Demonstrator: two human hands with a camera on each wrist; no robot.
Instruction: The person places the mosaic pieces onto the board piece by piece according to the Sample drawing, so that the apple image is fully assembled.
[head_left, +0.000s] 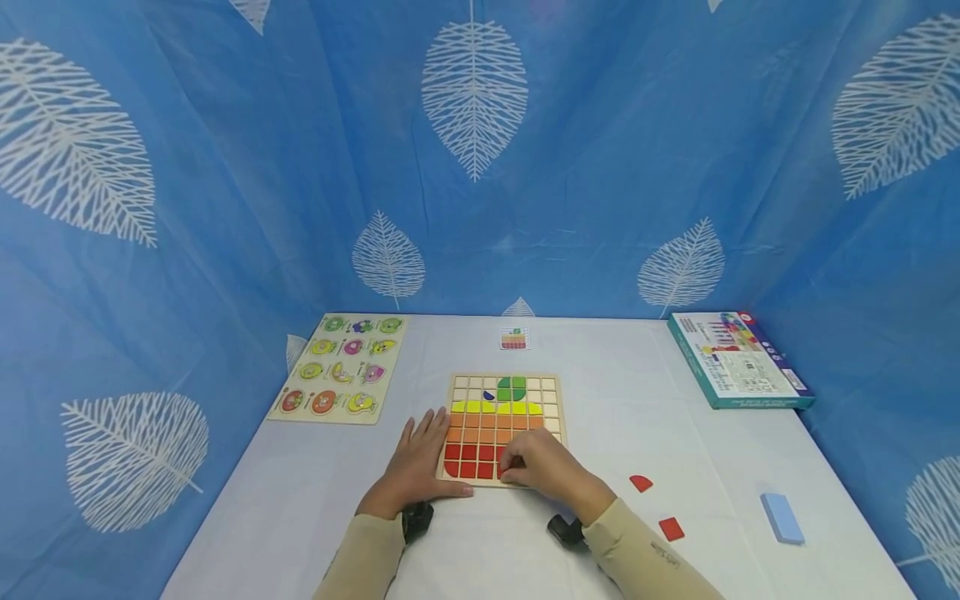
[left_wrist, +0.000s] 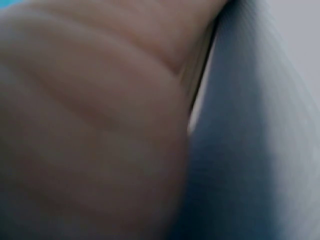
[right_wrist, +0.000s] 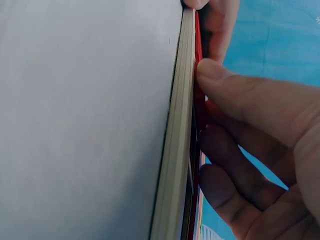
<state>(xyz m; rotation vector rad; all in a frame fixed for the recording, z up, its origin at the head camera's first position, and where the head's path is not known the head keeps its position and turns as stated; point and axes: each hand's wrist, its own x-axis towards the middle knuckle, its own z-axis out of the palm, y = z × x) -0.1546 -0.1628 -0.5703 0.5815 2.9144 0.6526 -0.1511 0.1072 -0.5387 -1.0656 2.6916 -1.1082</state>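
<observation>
A wooden grid board (head_left: 551,397) lies on the white table, filled with red (head_left: 468,452), orange (head_left: 471,435) and yellow rows of tiles, with green leaf-shaped tiles (head_left: 512,388) and a small blue one near the top. My left hand (head_left: 411,463) rests along the board's left side, fingers straight, thumb stretched along the front edge. Over the bottom row, my right hand (head_left: 546,467) pinches a red tile (right_wrist: 200,107) with thumb and fingertips, close to the front edge in the right wrist view. The left wrist view is mostly filled by the blurred palm.
Right of the board lie a red quarter-round tile (head_left: 641,482) and a red square tile (head_left: 671,529). Farther right are a light blue block (head_left: 782,518) and a game box (head_left: 738,360). A pattern card (head_left: 515,337) lies behind the board; a fruit puzzle (head_left: 341,367) sits at back left.
</observation>
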